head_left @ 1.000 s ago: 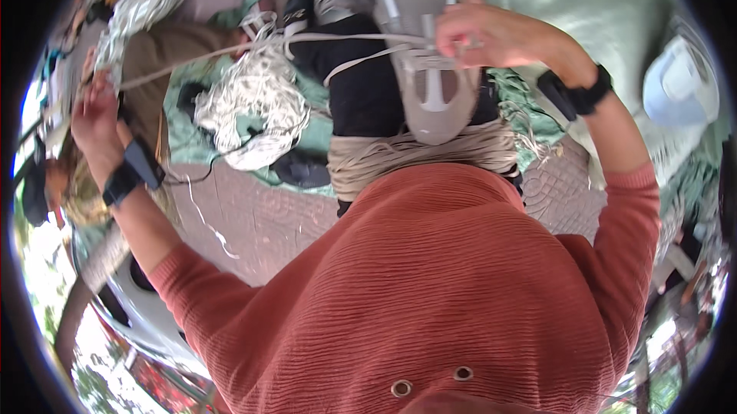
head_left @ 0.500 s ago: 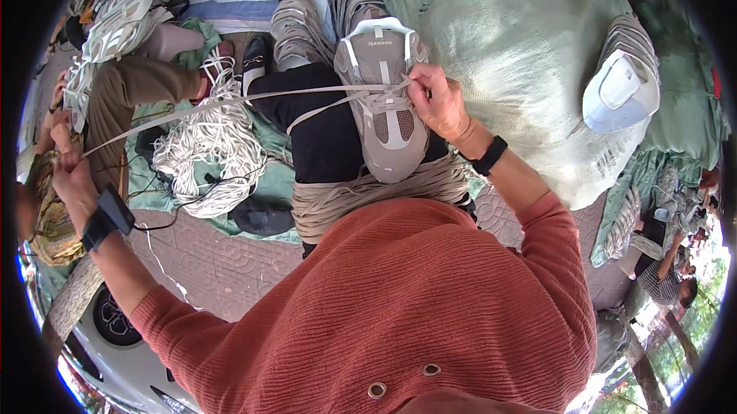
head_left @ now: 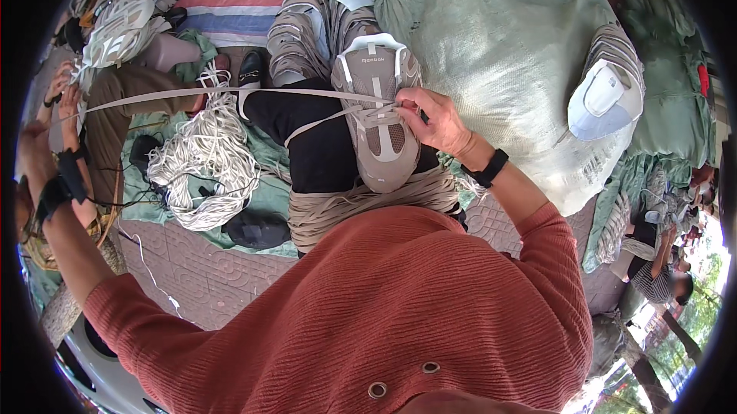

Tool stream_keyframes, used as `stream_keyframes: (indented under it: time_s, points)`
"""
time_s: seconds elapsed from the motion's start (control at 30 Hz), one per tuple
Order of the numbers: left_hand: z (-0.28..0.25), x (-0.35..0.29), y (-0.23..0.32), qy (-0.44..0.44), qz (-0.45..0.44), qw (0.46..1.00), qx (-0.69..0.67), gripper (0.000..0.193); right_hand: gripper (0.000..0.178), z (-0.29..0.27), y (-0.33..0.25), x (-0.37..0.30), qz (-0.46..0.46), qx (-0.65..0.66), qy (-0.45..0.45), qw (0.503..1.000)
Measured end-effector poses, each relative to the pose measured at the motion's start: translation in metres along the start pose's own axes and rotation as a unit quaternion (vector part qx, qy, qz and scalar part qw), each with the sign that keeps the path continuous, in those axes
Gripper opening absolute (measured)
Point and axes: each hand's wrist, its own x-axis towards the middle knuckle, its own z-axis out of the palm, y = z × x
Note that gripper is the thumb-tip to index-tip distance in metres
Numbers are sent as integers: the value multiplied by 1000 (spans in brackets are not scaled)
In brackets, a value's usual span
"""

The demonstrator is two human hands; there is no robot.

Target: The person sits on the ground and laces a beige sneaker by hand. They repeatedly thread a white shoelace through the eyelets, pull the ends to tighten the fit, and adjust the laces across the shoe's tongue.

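One taupe shoe lies on the black-trousered lap, its toe toward the wearer's body, and from my remote seat I see a flat taupe lace crossing it. The right hand is at the shoe's right edge, fingers pinching the lace there. Far to the left, the left hand has its fingers closed on the lace's other stretch, drawn nearly straight. Loose taupe laces bundle across the waist. Beyond, I make out a white lace heap on green cloth and a bulging pale-green sack.
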Motion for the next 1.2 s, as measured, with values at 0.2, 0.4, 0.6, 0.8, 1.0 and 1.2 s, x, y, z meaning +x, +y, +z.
stream_keyframes:
  time_s: [0.2, 0.4, 0.6, 0.8, 1.0, 1.2]
  points:
    - [76, -119, -58, -117, -53, 989, 76, 14, 21, -8, -10, 11, -44, -55, -37, 997]
    - [100, -226, -93, -355, 49, 899, 252, 34, 19, -17, -16, 26, -143, -173, -51, 973]
    - [137, -303, -139, -358, 491, 657, 447, 25, 20, -19, -9, 10, 24, -38, -17, 999]
    - [187, -423, -197, -498, 402, 710, 293, 17, 27, 6, -4, -10, 101, 89, 69, 988]
    - [210, -445, -206, -524, 477, 606, 360, 17, 29, 11, -10, -18, 143, 129, 98, 976]
    - [222, -456, -205, -515, 536, 546, 387, 13, 28, 26, -2, -22, 109, 97, 154, 977]
